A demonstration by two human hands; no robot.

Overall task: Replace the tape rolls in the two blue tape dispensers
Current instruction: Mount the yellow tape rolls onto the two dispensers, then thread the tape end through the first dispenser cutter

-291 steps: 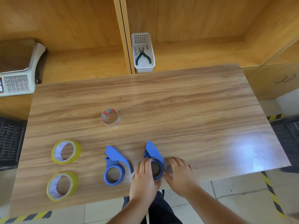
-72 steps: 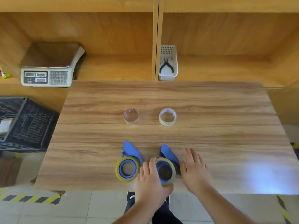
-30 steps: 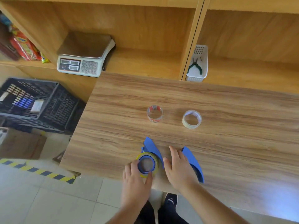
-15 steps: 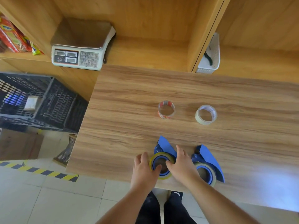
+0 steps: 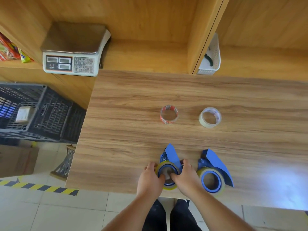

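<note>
Two blue tape dispensers lie near the front edge of the wooden table [image 5: 126,130], each with a yellow tape roll on its hub. My left hand [image 5: 150,178] and my right hand [image 5: 185,176] both grip the left dispenser [image 5: 171,157], thumbs pressed into its hub. The yellow roll [image 5: 169,187] shows around the hub between my hands. The right dispenser [image 5: 215,169] lies untouched just right of my right hand. Two nearly spent rolls stand farther back: a red-printed core [image 5: 168,114] and a pale core [image 5: 210,119].
A weighing scale [image 5: 73,52] sits on the shelf at back left. A white basket [image 5: 211,55] with pliers stands at the back behind the shelf divider. A black crate [image 5: 38,114] is on the floor, left of the table.
The yellow rolls moved from the table's left onto both dispensers, and a second spent core appeared at the back. Both hands shifted from the right dispenser onto the left one.
</note>
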